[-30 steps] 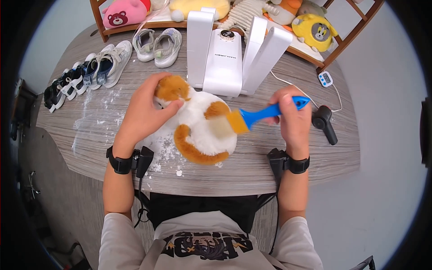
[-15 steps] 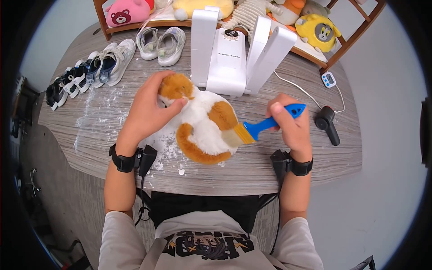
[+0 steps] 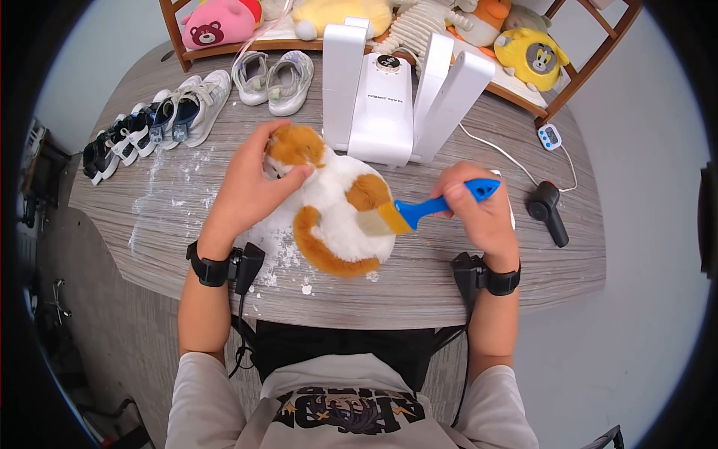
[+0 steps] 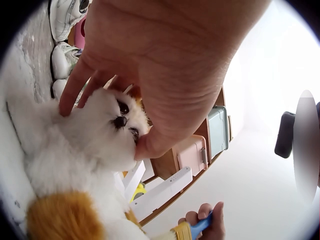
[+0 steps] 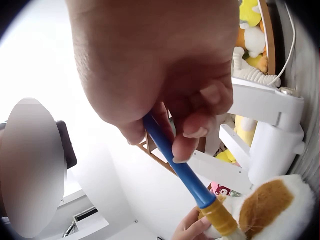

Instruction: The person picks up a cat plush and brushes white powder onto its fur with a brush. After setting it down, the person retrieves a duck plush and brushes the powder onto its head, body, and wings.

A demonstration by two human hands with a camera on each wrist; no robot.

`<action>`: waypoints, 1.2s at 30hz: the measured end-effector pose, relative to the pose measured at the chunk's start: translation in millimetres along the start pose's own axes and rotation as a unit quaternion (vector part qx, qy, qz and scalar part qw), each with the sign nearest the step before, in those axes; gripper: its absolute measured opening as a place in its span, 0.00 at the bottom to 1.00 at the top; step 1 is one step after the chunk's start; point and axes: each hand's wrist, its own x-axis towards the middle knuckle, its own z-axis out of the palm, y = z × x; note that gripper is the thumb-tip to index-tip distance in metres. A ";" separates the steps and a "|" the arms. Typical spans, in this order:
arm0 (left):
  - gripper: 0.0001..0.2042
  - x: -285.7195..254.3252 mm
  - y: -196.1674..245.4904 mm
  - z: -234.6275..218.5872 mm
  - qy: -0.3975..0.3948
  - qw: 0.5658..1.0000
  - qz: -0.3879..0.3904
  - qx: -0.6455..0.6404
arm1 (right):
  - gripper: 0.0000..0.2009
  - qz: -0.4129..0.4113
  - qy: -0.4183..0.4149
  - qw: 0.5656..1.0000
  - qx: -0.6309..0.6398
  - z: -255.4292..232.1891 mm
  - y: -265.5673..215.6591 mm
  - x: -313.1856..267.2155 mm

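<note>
On the table (image 3: pixel 479 280) lay a plush cat (image 3: pixel 336 209) (amid white powder); the left hand (image 3: pixel 250 191) gripped its head, the right hand (image 3: pixel 479 206) pinched a brush (image 3: pixel 419 209) against its back.

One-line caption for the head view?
Left hand holds a plush cat while right hand brushes it with a blue brush.

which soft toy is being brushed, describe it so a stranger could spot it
Start at the white machine standing upright at the back of the grey wooden table. Just in front of it lies the plush cat, between the left hand and the blue brush. Unlike the shelf toys, it is white with orange patches.
</note>
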 end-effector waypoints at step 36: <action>0.24 8.5 -24.4 6.5 0.027 0.995 0.071 -0.066 | 0.06 -0.092 -0.159 0.981 -0.058 44.7 -2.4 4.4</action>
